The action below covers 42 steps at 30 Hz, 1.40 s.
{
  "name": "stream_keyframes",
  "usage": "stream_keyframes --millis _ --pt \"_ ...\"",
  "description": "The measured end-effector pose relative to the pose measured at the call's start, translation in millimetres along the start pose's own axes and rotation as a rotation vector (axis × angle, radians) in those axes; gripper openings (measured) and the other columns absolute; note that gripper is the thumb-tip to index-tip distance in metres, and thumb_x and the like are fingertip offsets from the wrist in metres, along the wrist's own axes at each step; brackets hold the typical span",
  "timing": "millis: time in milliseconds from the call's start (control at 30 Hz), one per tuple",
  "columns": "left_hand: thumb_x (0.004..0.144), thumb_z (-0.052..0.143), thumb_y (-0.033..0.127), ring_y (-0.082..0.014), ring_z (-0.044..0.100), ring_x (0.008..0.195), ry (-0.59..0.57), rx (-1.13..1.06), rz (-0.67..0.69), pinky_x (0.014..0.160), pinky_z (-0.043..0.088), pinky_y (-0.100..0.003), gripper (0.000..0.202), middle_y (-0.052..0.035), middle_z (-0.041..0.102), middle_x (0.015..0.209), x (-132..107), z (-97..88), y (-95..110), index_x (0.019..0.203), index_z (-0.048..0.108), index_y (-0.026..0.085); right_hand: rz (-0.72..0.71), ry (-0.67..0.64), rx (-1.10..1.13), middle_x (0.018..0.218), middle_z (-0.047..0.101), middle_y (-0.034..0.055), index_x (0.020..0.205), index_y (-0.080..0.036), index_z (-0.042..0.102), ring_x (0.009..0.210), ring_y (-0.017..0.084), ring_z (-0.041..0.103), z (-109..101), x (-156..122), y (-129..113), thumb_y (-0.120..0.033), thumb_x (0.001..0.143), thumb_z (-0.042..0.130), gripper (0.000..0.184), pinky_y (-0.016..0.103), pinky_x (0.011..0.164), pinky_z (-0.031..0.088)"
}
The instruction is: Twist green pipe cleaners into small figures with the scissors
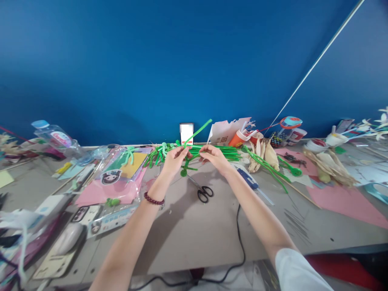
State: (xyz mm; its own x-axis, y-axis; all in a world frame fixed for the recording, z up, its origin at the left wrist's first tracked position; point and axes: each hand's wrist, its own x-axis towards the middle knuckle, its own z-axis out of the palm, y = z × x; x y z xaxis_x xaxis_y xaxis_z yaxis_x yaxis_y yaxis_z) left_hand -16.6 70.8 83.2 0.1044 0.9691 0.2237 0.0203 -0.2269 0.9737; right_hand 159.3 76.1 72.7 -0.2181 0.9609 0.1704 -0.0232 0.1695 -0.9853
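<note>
Between my two hands, above the table, is a green pipe cleaner [198, 132] with one end sticking up to the right. My left hand [177, 158] pinches it near a bent part. A round green coil [183, 172] hangs just below those fingers. My right hand [214, 157] has its fingertips pressed together at the other side of the green piece; the exact hold is small and partly hidden. Black-handled scissors [205, 194] lie on the table beneath my hands. Behind them runs a bundle of green pipe cleaners [232, 152].
A blue glue gun [247, 178] lies right of the scissors, its black cord [241, 238] crossing the table. Pink sheets and a plastic bag [113, 184] are at left, near a white mouse [69, 238]. Orange paper cups [238, 138] and dried husks [270, 155] stand back right.
</note>
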Motion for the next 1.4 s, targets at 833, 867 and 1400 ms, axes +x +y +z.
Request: stream_keyframes --millis 833,867,1400 --pt "0.062 0.075 0.035 -0.0087 0.054 0.053 0.022 -0.346 -0.177 0.057 0.050 -0.026 0.034 0.0015 0.059 0.065 3 -3.1 0 0.087 0.067 0.014 0.139 -0.211 -1.299 0.093 0.065 0.0075 0.092 -0.018 0.061 0.084 0.021 0.061 29 -96 30 -0.040 0.081 0.057 0.025 0.026 0.064 0.037" --pt "0.060 0.076 0.033 -0.0092 0.055 0.054 0.021 -0.346 -0.191 0.057 0.050 -0.026 0.033 0.0009 0.060 0.067 2 -2.3 1 0.086 0.067 0.014 0.157 -0.211 -1.321 0.095 0.065 0.0088 0.094 -0.017 0.061 0.086 0.022 0.061 32 -98 31 -0.038 0.081 0.057 0.024 0.026 0.065 0.037" --pt "0.050 0.081 0.035 -0.0082 0.051 0.048 0.124 -0.373 -0.332 0.047 0.044 -0.022 0.038 0.0004 0.061 0.060 -43 -14.3 -38 0.080 0.070 0.016 0.269 -0.084 -1.161 0.075 0.068 0.0071 0.089 -0.016 0.061 0.069 0.020 0.063 0 -90 29 -0.027 0.078 0.053 0.017 0.025 0.057 0.037"
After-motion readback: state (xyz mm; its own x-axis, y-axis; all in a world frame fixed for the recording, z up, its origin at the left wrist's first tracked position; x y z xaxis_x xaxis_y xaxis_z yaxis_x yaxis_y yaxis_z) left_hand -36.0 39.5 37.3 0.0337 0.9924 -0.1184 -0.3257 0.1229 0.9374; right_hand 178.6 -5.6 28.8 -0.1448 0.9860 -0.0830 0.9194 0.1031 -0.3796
